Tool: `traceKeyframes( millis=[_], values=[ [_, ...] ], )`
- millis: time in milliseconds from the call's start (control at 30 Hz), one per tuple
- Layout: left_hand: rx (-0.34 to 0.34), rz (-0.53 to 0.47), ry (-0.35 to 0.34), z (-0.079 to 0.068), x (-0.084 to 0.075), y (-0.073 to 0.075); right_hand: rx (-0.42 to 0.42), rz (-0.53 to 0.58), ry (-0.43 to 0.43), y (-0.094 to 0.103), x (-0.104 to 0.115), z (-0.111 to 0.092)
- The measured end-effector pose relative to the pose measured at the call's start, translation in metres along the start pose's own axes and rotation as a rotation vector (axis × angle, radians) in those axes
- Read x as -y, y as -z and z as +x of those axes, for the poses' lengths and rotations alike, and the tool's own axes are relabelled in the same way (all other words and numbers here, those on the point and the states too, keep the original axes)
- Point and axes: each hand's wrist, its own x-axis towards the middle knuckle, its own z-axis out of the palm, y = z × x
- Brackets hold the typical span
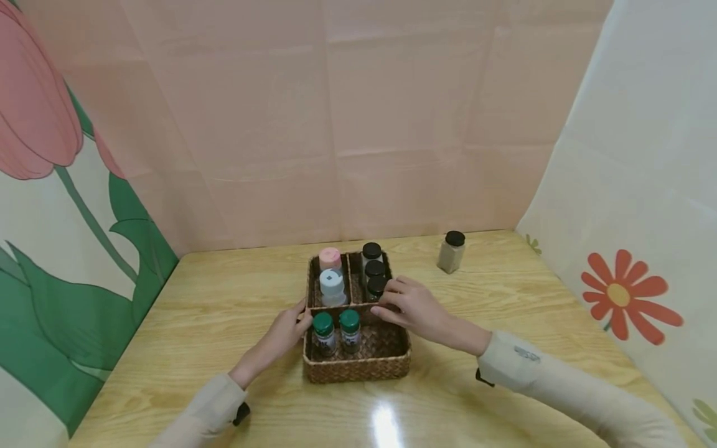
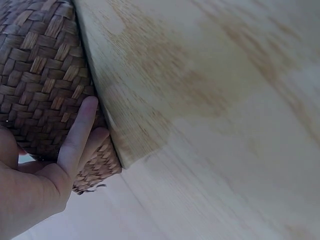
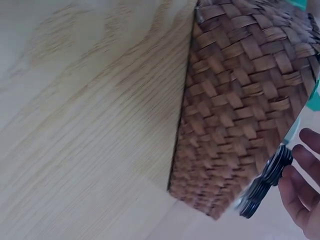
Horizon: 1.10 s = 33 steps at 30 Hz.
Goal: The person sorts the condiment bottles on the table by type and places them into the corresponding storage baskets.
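A brown woven basket (image 1: 358, 371) stands on the table, with two divided sections behind and a wider front section. My left hand (image 1: 289, 328) holds its left side, thumb at the rim; fingers (image 2: 80, 127) lie along the outer weave. At the right wall, my right hand (image 1: 414, 308) has loosely bent fingers right beside the nearest black-lidded jar (image 1: 376, 286). Two more black-lidded jars line up behind it. The left rear section holds a pink-capped bottle (image 1: 330, 258) and a white-capped bottle (image 1: 333, 286). Two green-capped bottles (image 1: 323, 333) stand in front.
Another black-lidded jar (image 1: 450, 254), filled with something beige, stands on the wooden table (image 1: 241, 292) to the right, behind the right hand. A pink sheet (image 1: 358, 124) hangs along the back edge, and flower-printed sheets flank both sides.
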Motion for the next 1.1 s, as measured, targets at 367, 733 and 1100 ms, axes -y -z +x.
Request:
traceKeyframes(
  millis=[367, 733, 1100],
  values=[
    [0.003, 0.011, 0.004, 0.000, 0.000, 0.000, -0.073, -0.120, 0.016, 0.007, -0.027, -0.013],
    [0.006, 0.015, -0.001, 0.001, 0.002, 0.000, -0.118, -0.148, -0.024, 0.010, -0.066, -0.026],
    [0.005, 0.031, -0.013, 0.001, 0.003, 0.000, -0.096, -0.152, -0.068, 0.012, -0.091, -0.038]
  ],
)
